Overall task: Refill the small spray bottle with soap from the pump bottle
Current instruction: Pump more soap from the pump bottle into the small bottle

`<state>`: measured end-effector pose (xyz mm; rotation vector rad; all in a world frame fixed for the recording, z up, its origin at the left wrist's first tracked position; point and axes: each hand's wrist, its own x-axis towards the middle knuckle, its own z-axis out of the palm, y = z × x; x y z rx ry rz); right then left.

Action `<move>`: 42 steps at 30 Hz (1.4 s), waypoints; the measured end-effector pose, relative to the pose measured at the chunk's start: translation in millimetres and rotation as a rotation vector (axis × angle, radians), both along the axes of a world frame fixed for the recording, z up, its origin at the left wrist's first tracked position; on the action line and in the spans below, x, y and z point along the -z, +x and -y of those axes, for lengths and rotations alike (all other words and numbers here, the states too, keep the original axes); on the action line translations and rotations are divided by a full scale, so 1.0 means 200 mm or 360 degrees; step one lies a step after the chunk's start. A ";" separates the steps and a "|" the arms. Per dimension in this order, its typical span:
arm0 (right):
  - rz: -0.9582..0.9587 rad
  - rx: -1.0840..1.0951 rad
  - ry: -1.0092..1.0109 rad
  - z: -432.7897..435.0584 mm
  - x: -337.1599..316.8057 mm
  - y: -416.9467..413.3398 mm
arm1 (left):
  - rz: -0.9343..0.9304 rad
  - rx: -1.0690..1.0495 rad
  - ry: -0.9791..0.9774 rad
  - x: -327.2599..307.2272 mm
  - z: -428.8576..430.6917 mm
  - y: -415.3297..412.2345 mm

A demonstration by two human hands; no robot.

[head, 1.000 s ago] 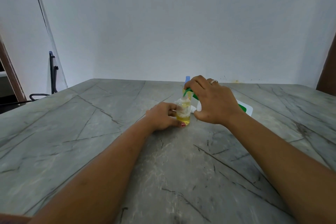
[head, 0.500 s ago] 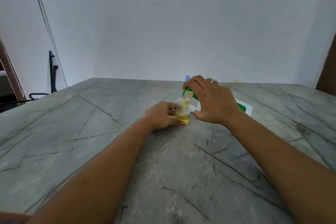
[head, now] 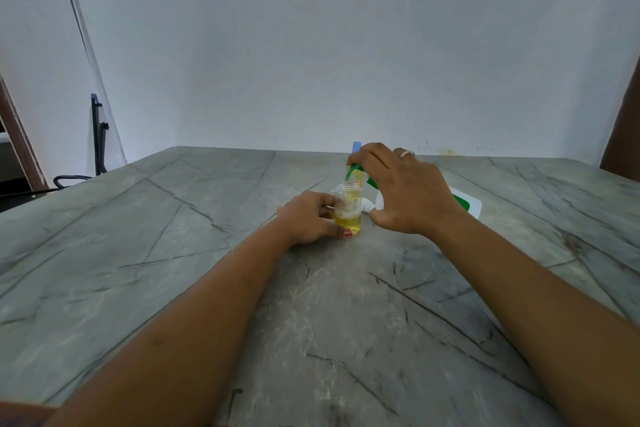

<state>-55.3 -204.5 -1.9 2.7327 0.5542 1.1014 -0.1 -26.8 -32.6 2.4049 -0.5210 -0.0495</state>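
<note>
The small spray bottle is seen as a short, clear plastic cylinder with a ribbed, threaded neck that is left uncapped. A shallow layer of yellow liquid is held in its lower part, and pale foam or film is seen clinging to the wall above it. It is stood upright on the grey veined stone table, its long axis vertical and its open mouth pointed straight up.

The bottle is gripped at its left side by the left hand, with the fingers curled behind it and the thumb, tipped with a red nail, laid across its base in front.

Directly above the bottle's mouth, a green spout is aimed down at the neck. The pump head is clasped from above by the right hand, whose fingers are curled over it. The white and green pump bottle is glimpsed to the bottle's right, largely hidden by that hand. A blue object is partly seen just behind the bottle.
</note>
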 end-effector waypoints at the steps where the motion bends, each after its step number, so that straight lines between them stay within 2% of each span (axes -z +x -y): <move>1: -0.0005 -0.0005 0.0004 0.00 0.00 0.00 | 0.0006 0.0002 0.0001 0.00 0.00 0.00; 9: 0.0009 -0.0023 0.0052 -0.01 -0.01 0.00 | 0.0014 0.0012 -0.0008 -0.01 0.00 -0.02; 24: 0.0028 0.0006 -0.0102 0.01 0.01 0.00 | 0.0048 0.0005 -0.0020 0.00 -0.01 -0.02; 31: 0.0007 0.0045 -0.0182 0.01 0.01 0.00 | 0.0219 -0.0097 0.0227 -0.03 -0.01 -0.07; 42: 0.0045 0.0071 -0.0161 0.00 0.01 0.00 | 0.0258 -0.0124 0.0345 -0.04 0.00 -0.07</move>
